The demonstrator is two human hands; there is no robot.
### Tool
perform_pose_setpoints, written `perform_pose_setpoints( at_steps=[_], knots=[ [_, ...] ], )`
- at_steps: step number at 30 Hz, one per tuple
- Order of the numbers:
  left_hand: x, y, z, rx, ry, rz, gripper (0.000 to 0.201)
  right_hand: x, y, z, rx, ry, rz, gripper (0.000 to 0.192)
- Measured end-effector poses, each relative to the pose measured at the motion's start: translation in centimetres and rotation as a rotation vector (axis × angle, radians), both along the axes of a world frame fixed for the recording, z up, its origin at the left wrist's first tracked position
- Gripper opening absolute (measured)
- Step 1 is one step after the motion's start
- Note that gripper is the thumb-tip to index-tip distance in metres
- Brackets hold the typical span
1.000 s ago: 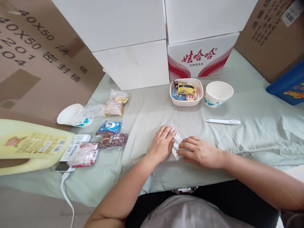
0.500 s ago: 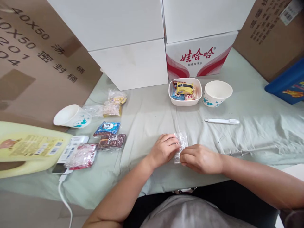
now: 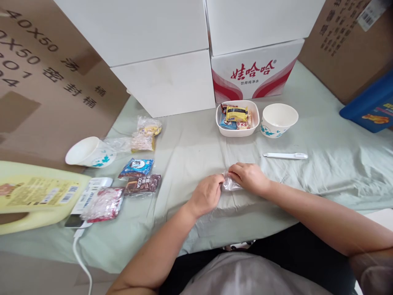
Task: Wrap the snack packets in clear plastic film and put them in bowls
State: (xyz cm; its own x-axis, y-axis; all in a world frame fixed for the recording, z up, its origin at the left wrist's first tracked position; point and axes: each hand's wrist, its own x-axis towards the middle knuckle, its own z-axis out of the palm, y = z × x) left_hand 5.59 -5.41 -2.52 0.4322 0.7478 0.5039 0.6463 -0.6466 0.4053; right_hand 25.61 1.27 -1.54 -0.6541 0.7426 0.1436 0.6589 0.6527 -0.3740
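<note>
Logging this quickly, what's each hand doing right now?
Left hand: closed, pinching the clear plastic wrapper.
Right hand: closed, gripping the same wrapper from its other side.

the plastic bag (image 3: 231, 184) lies on the sheet (image 3: 322, 172), between the left hand (image 3: 206, 194) and right hand (image 3: 249, 177). behind it sits a tray (image 3: 237, 130) with snacks in it, a bowl (image 3: 279, 119) just to its right, a pen (image 3: 285, 155) in front of the bowl. snack packets (image 3: 138, 177) lie well left.

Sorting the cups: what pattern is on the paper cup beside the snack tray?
White with a teal leafy print on its side, on the paper cup, in the head view.
</note>
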Motion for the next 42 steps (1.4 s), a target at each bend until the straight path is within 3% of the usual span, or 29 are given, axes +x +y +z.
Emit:
perform_pose_setpoints(
  at_steps=[3, 6, 12, 16, 18, 20, 22, 24, 29, 35, 39, 42],
  knots=[
    [0.1, 0.0, 0.3, 0.039, 0.048, -0.029, 0.037, -0.2, 0.0, 0.3, -0.005, -0.060, -0.018, 0.027],
    [0.3, 0.1, 0.8, 0.025, 0.135, -0.052, 0.026, -0.5, -0.2, 0.8, -0.006, -0.116, -0.034, 0.027],
    [0.5, -0.2, 1.0, 0.055, 0.230, 0.020, 0.020, -0.5, -0.1, 1.0, -0.006, -0.189, -0.101, 0.029],
    [0.6, -0.2, 1.0, 0.032, 0.201, 0.004, 0.023, 0.9, 0.8, 1.5, 0.126, -0.137, -0.178, 0.025],
    [0.5, -0.1, 1.1, -0.007, 0.189, -0.012, 0.025, 1.7, 0.7, 1.9, 0.210, -0.003, -0.078, 0.023],
    [0.5, 0.0, 1.1, -0.027, 0.176, -0.023, 0.027, 2.0, 0.2, 2.2, 0.223, 0.121, 0.181, 0.023],
    [0.2, 0.2, 1.2, -0.029, 0.152, -0.014, 0.028, 2.0, -0.6, 2.2, 0.167, 0.163, 0.419, 0.023],
    [-0.3, 0.5, 1.1, -0.015, 0.127, 0.042, 0.027, 1.8, -1.1, 2.2, 0.092, 0.145, 0.518, 0.024],
    [-1.2, 0.6, 1.2, 0.102, 0.081, 0.219, 0.027, 1.9, -1.2, 1.6, 0.032, 0.135, 0.473, 0.020],
    [0.0, -0.2, 1.7, 0.009, 0.149, -0.165, 0.022, 1.5, -1.6, 1.3, 0.067, 0.122, 0.391, 0.020],
    [0.3, -0.1, 1.6, -0.016, 0.114, -0.177, 0.021, 1.6, -1.3, 1.7, 0.015, 0.019, 0.355, 0.022],
    [0.1, -0.2, 1.3, 0.000, 0.102, -0.138, 0.017, 3.4, 0.6, 3.4, 0.023, -0.016, 0.260, 0.028]
  ],
)
